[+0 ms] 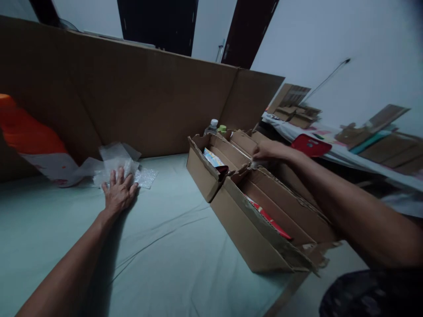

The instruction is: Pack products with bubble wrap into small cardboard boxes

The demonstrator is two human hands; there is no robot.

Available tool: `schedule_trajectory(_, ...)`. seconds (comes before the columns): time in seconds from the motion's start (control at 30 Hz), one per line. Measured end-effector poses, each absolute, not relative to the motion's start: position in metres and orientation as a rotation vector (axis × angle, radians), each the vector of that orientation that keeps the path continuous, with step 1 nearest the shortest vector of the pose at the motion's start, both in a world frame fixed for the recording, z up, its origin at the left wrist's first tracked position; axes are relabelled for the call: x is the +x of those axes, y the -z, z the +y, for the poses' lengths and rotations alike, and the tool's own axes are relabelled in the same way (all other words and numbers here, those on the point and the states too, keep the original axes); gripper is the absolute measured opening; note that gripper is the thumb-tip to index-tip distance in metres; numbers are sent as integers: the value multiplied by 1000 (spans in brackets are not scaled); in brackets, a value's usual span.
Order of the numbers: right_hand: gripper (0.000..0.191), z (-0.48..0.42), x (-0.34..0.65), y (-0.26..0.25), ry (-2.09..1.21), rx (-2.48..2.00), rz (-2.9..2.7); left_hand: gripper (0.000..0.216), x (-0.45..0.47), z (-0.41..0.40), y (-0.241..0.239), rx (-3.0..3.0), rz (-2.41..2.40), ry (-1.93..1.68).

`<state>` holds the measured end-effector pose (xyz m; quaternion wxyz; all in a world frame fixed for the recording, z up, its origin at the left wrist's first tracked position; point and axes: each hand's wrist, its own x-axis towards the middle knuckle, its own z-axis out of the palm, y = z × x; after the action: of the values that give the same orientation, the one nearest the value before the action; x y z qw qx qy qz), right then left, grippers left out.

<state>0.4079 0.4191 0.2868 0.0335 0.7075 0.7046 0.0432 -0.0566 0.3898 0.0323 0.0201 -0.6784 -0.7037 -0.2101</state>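
Observation:
My left hand (pixel 119 191) presses down on a small pile of clear plastic bubble wrap (pixel 115 158), its fingers spread. Over the far cardboard boxes, my right hand (pixel 262 152) is closed with the knuckles up; a pale bit shows beneath it, too blurred to name. Nearest that hand are a box with a blue packet (pixel 213 157) inside, the open cardboard box (pixel 244 226) holding a red packet (pixel 269 218), and more box compartments behind, partly hidden by my right forearm.
An orange and white bag or container (pixel 33 136) leans at the left. A tall cardboard panel (pixel 158 97) runs along the back of the green cloth surface (pixel 158 264). Bottles with a white cap (pixel 214 122) and green cap (pixel 222 128) stand behind the boxes. A cluttered table (pixel 346 160) is at right.

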Motion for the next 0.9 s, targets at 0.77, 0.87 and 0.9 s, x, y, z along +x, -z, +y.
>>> schedule_trajectory(0.77, 17, 427, 328, -274, 611, 1641, 2177, 66, -57, 390, -29, -2097, -2157, 834)
schedule_trajectory(0.87, 20, 434, 319, -267, 736, 1561, 2244, 65, -58, 391, -29, -2104, -2158, 805)
schedule_trajectory(0.9, 23, 438, 315, -266, 726, 1570, 2284, 64, -58, 391, -29, -2105, -2160, 798)
